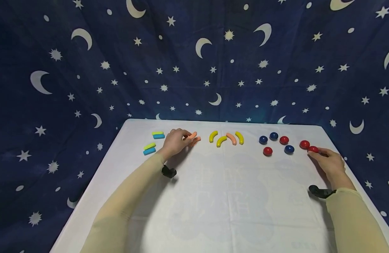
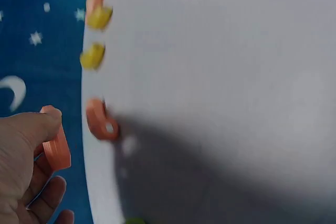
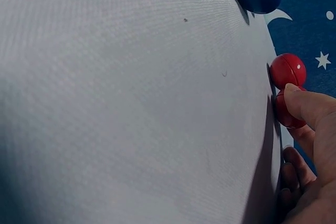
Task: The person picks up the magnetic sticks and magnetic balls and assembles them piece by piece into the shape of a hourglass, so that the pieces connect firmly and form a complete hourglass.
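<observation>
My left hand [image 1: 175, 143] pinches an orange curved piece [image 2: 58, 150] between thumb and fingers, raised above the table's far left part. Close under it lies a second orange curved piece [image 2: 100, 121], partly hidden by the hand in the head view. At the far right, my right hand [image 1: 331, 164] holds a red ball [image 3: 287, 109] by thumb and fingertips, low over the cloth. Another red ball [image 3: 289, 71] sits right beside it, farther from the hand.
Yellow banana-shaped pieces [image 1: 221, 141] and an orange curved one [image 1: 231, 138] lie at the back middle. Blue balls [image 1: 289, 149] and red balls [image 1: 267, 151] are grouped right of them. Lime sticks [image 1: 150, 146] and blue sticks [image 1: 149, 151] lie left on the white-covered table [image 1: 210, 196].
</observation>
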`<state>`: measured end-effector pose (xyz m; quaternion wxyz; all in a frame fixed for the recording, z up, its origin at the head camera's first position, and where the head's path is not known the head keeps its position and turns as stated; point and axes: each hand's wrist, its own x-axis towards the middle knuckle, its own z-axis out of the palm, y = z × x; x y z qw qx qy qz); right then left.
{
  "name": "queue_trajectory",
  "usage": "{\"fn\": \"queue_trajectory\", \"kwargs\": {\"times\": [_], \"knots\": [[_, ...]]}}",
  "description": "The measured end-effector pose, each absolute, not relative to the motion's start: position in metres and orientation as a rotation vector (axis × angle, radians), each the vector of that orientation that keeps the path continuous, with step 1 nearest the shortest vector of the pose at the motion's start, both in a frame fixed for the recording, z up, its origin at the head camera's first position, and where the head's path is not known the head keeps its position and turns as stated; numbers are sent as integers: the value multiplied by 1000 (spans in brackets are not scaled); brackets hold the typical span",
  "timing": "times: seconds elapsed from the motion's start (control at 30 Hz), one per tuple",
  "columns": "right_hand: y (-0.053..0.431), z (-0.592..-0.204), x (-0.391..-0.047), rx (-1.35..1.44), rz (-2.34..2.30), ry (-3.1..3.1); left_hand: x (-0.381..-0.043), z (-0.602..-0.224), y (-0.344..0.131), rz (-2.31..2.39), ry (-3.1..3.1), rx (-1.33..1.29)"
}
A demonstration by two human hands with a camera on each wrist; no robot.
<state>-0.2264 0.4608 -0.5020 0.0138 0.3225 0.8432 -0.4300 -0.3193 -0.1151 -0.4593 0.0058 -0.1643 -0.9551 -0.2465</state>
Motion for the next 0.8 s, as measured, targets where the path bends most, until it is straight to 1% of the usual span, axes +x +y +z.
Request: {"fn": "queue_trajectory", "kwargs": {"times": [0.13,0.23,0.43,0.53,0.63,0.8], "knots": [[461,-503,-226,989,-1337,2627,-304,-457,-112,-874,-2979,-644],[460,-504,-226,975,-1330,2632,-291,-456,-109,-1068,-3005,-699],[459,-505,-225,973,-1353,2656,-269,-458,-102,-1499,-3124,-649],[460,-506,-223,965,-1369,2676,-262,-462,-100,-1543,-3194,-627],[460,-505,-218,913,-1363,2715,-256,-465,-98,-1491,-3245,-607],[452,-492,-214,867,-1393,2771,-250,-470,-100,-1395,-3273,-588]]}}
